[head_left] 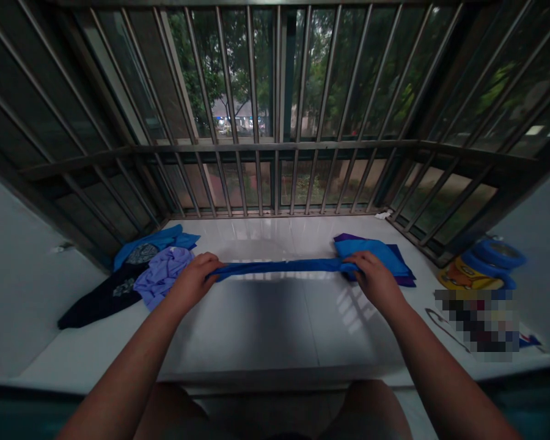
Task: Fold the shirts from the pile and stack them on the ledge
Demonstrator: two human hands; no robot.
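Observation:
A blue cloth (279, 266) is stretched in a narrow band between my two hands, just above the white tiled sill. My left hand (201, 275) grips its left end, fingers pinched round the fabric. At the other end my right hand (366, 272) is closed on the cloth. Beyond my right hand lies a flat stack of folded blue and purple cloths (380, 253), partly covered by that hand. Close to my left hand is a crumpled lavender cloth (162, 275). Under and behind it lie a dark patterned garment (105, 299) and a bright blue cloth (165, 238).
Metal window bars (275, 146) close off the far side and both ends of the white tiled sill (256, 330). On the right stands a yellow and blue container (474, 269), with a blurred-out item (481, 321) before it. A small white scrap (384, 214) lies at the back corner.

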